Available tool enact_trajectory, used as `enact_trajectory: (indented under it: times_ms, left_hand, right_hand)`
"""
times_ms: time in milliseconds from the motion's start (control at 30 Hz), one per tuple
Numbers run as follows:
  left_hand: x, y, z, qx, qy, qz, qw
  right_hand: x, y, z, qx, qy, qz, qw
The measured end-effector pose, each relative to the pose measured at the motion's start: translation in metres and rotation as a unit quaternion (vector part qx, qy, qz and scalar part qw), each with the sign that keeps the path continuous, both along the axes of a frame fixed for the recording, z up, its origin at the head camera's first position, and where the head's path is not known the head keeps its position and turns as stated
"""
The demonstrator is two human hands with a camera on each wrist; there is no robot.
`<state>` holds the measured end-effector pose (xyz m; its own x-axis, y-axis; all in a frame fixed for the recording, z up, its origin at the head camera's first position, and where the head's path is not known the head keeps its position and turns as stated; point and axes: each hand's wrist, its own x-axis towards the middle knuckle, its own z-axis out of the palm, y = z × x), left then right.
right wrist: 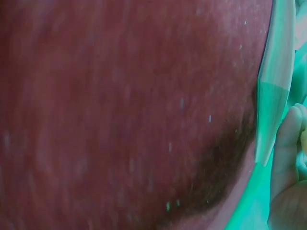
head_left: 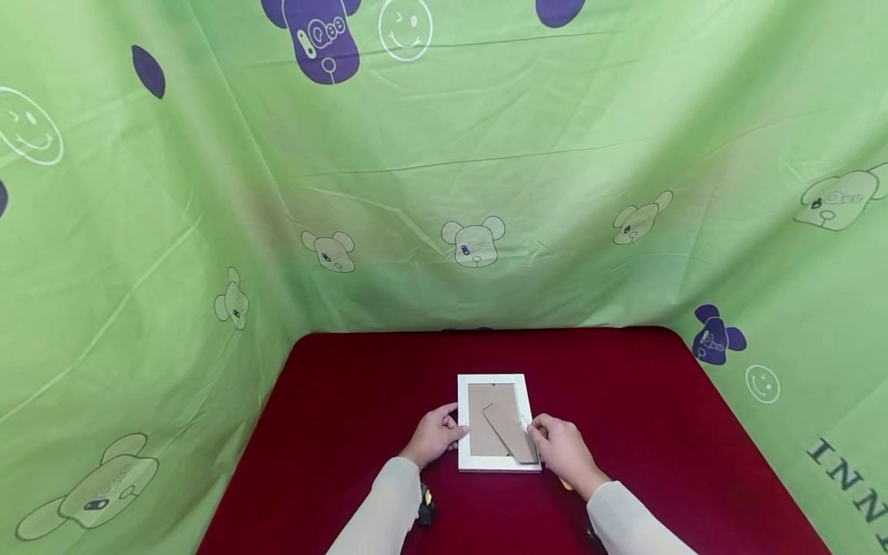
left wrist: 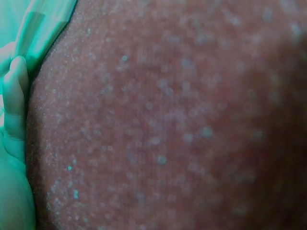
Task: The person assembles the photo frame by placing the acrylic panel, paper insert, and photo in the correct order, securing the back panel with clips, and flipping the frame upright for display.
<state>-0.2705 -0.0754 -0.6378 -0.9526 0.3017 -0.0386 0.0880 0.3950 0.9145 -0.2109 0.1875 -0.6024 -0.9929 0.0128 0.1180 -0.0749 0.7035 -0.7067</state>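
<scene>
A white picture frame [head_left: 494, 464] lies back side up on the dark red tabletop, its brown backing board [head_left: 479, 443] showing. A stand leg [head_left: 509, 435] slants across the board toward the lower right corner. My left hand [head_left: 432, 438] holds the frame's left edge, its thumb on the rim. At the right edge, my right hand [head_left: 565, 447] pinches a slim tool with a yellow end [head_left: 566, 485] below the palm. Something pale shows at its fingertips over the rim; the tool's kind is mostly hidden. In the right wrist view, yellow also shows inside the curled fingers [right wrist: 286, 153].
The dark red cloth [head_left: 361, 385] covers the table around the frame. Green printed fabric [head_left: 416, 293] hangs behind and on both sides. Both wrist views are mostly filled by blurred red cloth, with the frame's edge [right wrist: 276, 81] at the side.
</scene>
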Motion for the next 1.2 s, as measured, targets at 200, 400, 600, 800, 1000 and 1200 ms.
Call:
enact_trajectory:
  times_ms: [200, 400, 600, 800, 1000, 1200]
  left_hand:
    - [0.002, 0.001, 0.002, -0.002, 0.000, 0.000, 1.0000]
    - [0.003, 0.001, 0.004, -0.007, -0.007, 0.000, 1.0000]
    - [0.003, 0.001, 0.006, -0.011, -0.014, 0.004, 0.9998]
    - [0.000, 0.001, -0.001, -0.006, -0.011, 0.001, 0.9999]
    - [-0.001, 0.001, -0.001, -0.004, -0.002, 0.001, 1.0000]
    - [0.000, 0.001, -0.001, -0.004, 0.000, -0.002, 1.0000]
  right_hand:
    - [0.004, -0.002, 0.001, -0.081, -0.052, -0.035, 0.9947]
    - [0.004, -0.006, 0.006, -0.080, -0.027, -0.064, 0.9944]
    - [0.008, -0.016, 0.004, -0.124, -0.043, -0.047, 0.9903]
    - [0.012, -0.022, 0.000, -0.119, -0.059, -0.025, 0.9908]
    - [0.010, -0.021, -0.003, -0.100, -0.054, -0.055, 0.9920]
    - [0.007, -0.022, -0.003, -0.081, -0.065, -0.080, 0.9913]
